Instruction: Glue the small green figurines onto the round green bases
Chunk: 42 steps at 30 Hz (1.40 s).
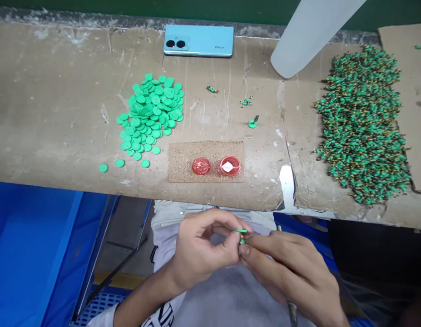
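Pinching a green disc (241, 230) between thumb and finger of your left hand (205, 245), you hold a small green-and-yellow piece (242, 241) right beside it in the closed fingertips of your right hand (292, 263), near the table (70, 131).

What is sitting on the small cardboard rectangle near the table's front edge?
On the speckled cardboard rectangle are a left red dish and a right red dish holding a white piece. The cardboard beneath both dishes is covered.
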{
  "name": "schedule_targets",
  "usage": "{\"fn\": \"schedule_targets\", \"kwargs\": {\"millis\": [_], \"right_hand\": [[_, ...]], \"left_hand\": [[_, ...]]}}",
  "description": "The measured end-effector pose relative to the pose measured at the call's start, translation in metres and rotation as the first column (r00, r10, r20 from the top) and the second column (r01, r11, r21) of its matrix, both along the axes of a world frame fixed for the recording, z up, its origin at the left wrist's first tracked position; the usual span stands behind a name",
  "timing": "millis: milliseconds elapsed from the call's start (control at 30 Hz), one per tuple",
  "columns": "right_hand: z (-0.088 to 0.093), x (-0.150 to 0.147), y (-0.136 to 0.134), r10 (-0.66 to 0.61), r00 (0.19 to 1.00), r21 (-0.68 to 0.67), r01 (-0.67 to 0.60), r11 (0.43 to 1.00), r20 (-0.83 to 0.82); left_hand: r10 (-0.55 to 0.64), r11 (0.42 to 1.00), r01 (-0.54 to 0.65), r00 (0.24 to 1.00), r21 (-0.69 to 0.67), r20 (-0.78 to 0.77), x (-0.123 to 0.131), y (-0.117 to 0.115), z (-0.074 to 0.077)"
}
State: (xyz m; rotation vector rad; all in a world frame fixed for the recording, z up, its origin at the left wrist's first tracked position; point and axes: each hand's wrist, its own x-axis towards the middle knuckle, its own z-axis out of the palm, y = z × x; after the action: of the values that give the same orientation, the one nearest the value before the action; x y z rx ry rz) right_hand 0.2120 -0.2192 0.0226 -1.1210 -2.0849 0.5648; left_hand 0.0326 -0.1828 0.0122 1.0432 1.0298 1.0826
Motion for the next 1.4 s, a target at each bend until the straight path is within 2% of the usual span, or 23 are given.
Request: {"fn": "schedule_targets", "kwargs": {"millis": [200, 333, 400, 500, 600, 700, 767, 867, 967, 1167, 1400], "right_hand": [[-0.004, -0.001, 0.003, -0.045, 0.998, 0.024, 0.046, 0.999, -0.051], [-0.001, 0.001, 0.012, -0.018, 0.995, 0.040, 0.023, 0.999, -0.102], [0.002, 0.004, 0.016, -0.032, 0.989, -0.010, 0.031, 0.999, -0.146], [0.004, 0.007, 0.018, -0.085, 0.977, -0.159, 0.053, 0.986, -0.198], [0.000, 0.010, 0.016, -0.090, 0.962, -0.280, 0.014, 0.960, -0.259], [-0.006, 0.013, 0.014, -0.072, 0.946, -0.321, -0.036, 0.946, -0.317], [-0.008, 0.015, 0.014, -0.002, 0.950, -0.266, -0.086, 0.960, -0.313], [-0.006, 0.015, 0.014, 0.080, 0.973, -0.143, -0.112, 0.983, -0.218], [-0.003, 0.012, 0.015, 0.051, 0.989, -0.095, -0.065, 0.993, -0.138], [-0.007, 0.006, 0.015, 0.042, 0.988, 0.061, -0.033, 0.998, -0.146], [-0.015, 0.008, 0.011, 0.035, 0.989, 0.052, -0.028, 0.998, -0.145]], "left_hand": [[-0.019, 0.998, 0.021, 0.999, -0.059, 0.027, 0.001, -0.002, 0.002], [-0.027, 0.999, 0.027, 1.000, -0.026, 0.010, 0.001, -0.003, 0.001], [-0.042, 0.999, 0.042, 0.999, -0.004, -0.011, 0.000, -0.004, -0.001], [-0.071, 0.997, 0.072, 0.995, 0.021, -0.065, -0.001, -0.004, -0.002], [-0.067, 0.996, 0.074, 0.991, 0.051, -0.113, -0.003, -0.005, -0.002], [-0.062, 0.994, 0.074, 0.988, 0.076, -0.142, -0.003, -0.006, -0.002], [-0.066, 0.993, 0.081, 0.985, 0.089, -0.157, -0.003, -0.006, -0.003], [-0.062, 0.989, 0.085, 0.981, 0.121, -0.182, -0.002, -0.007, -0.003], [-0.045, 0.984, 0.080, 0.977, 0.162, -0.208, -0.003, -0.006, -0.001], [-0.044, 0.972, 0.091, 0.976, 0.217, -0.215, -0.002, -0.005, 0.003], [0.004, 0.960, 0.069, 0.966, 0.273, -0.258, 0.001, -0.008, 0.002]]}}
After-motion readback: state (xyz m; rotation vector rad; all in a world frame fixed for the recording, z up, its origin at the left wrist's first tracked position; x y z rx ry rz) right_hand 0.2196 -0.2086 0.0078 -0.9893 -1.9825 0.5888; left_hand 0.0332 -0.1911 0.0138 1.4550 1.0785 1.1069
